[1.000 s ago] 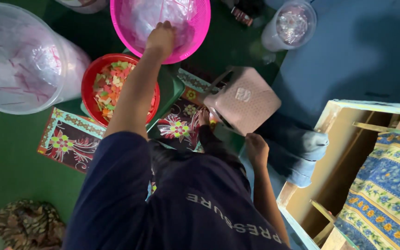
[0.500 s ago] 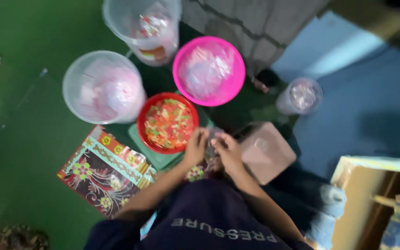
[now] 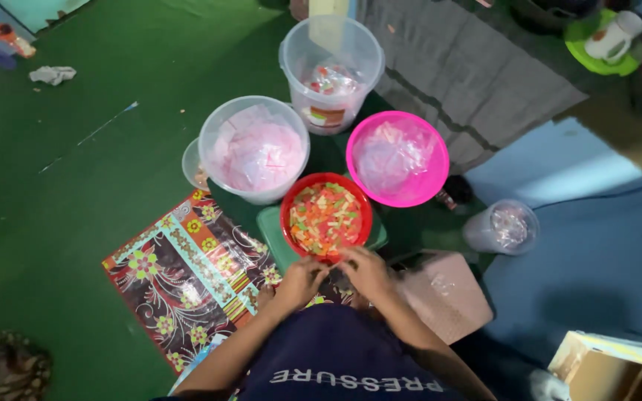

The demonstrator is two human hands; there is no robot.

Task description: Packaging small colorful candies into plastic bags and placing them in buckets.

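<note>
Red bowl [image 3: 326, 217] of colourful pieces just beyond both hands' fingers [image 3: 319, 265].

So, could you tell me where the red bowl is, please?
The red bowl sits centre of the head view, just beyond both hands, between the clear bucket and pink basin.

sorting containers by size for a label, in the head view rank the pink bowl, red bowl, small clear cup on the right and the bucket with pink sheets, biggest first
1. Bucket with pink sheets and pink bowl: these look about alike, and the bucket's rim sits nearer the camera, so I won't rank them.
2. Red bowl.
3. Small clear cup.
</note>
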